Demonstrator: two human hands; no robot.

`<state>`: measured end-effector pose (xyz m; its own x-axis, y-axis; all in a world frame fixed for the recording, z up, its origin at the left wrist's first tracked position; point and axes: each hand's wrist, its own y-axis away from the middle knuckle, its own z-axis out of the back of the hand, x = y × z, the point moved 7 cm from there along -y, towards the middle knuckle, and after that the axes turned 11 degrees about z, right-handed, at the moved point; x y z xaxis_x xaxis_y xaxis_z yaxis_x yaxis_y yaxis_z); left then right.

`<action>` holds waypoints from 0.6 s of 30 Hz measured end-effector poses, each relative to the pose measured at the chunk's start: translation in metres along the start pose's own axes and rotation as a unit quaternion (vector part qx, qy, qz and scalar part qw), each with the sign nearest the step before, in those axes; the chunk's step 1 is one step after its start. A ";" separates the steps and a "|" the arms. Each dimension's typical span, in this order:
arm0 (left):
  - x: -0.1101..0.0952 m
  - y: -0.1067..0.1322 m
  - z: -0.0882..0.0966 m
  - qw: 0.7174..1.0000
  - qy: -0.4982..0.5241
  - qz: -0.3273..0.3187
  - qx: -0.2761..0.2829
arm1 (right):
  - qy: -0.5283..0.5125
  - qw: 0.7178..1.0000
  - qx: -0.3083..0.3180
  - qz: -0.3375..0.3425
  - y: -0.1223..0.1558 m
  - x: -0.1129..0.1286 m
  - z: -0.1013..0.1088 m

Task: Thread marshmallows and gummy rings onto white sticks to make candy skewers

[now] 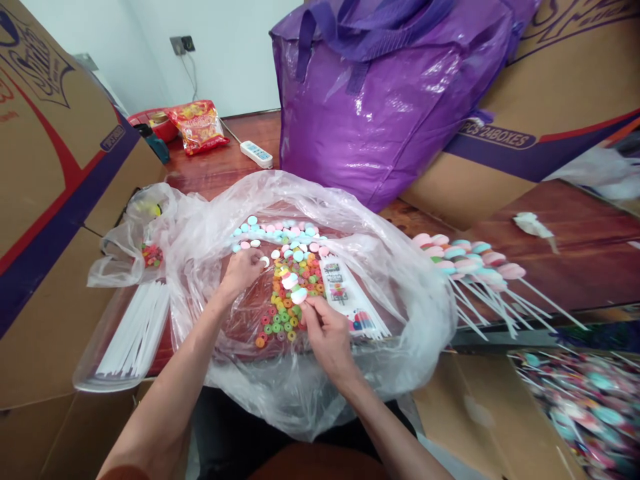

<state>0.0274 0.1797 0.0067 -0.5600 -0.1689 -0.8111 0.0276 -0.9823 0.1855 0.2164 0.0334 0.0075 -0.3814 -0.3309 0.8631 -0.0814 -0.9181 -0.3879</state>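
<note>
My right hand (327, 333) is closed on the lower end of a candy skewer (290, 281), a short row of pastel and white pieces; any stick inside it is hidden. To its left, my left hand (243, 270) pinches a round white candy (265, 262) between thumb and fingertips. Ring-shaped gummies (285, 320) in red, orange, yellow and green lie below and between the hands. Behind them, pastel disc candies (295, 235) in blue, pink and white are spread inside a clear plastic bag (395, 267). A printed packet (345, 293) with white sticks lies right of the gummies.
White sticks (135, 327) fill a clear tray at left. Finished candy skewers (470, 260) are piled at right, above a cardboard box of more candy (585, 407). A purple bag (395, 100), large cartons (50, 167), a snack packet (197, 127) and a power strip (257, 154) stand around.
</note>
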 end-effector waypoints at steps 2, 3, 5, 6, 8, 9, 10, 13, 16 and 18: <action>0.004 0.000 -0.001 0.995 0.095 0.027 0.018 | 0.001 1.000 0.000 0.006 0.000 0.001 0.000; 0.006 -0.001 -0.003 0.988 0.146 0.046 0.029 | 0.002 1.000 0.001 0.008 0.000 0.002 0.000; 0.008 -0.004 -0.008 0.972 0.218 0.074 0.050 | 0.005 1.000 0.002 0.010 0.000 0.003 -0.001; 0.007 -0.007 -0.012 0.968 0.232 0.079 0.060 | 0.006 1.000 0.004 0.009 0.000 0.003 -0.001; 0.003 -0.013 -0.018 0.970 0.219 0.072 0.074 | 0.007 1.000 0.006 0.006 0.001 0.002 -0.002; 0.000 -0.015 -0.021 0.974 0.201 0.062 0.078 | 0.006 1.000 0.007 0.006 0.001 0.002 -0.002; -0.003 -0.017 -0.023 0.978 0.181 0.049 0.085 | 0.006 1.000 0.008 0.006 0.001 0.002 -0.002; -0.014 -0.018 -0.028 0.985 0.130 -0.002 0.113 | 0.005 1.000 0.006 0.006 0.002 0.001 -0.002; -0.025 -0.013 -0.029 0.985 0.091 -0.057 0.132 | 0.001 1.000 0.003 0.006 0.003 -0.001 -0.003; -0.030 -0.009 -0.030 0.985 0.071 -0.080 0.135 | -0.002 1.000 0.003 0.007 0.003 -0.002 -0.003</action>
<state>0.0686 0.1913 0.0127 -0.4171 -0.0433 -0.9078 -0.2839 -0.9427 0.1754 0.2142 0.0322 0.0038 -0.3791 -0.3436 0.8592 -0.0706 -0.9151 -0.3971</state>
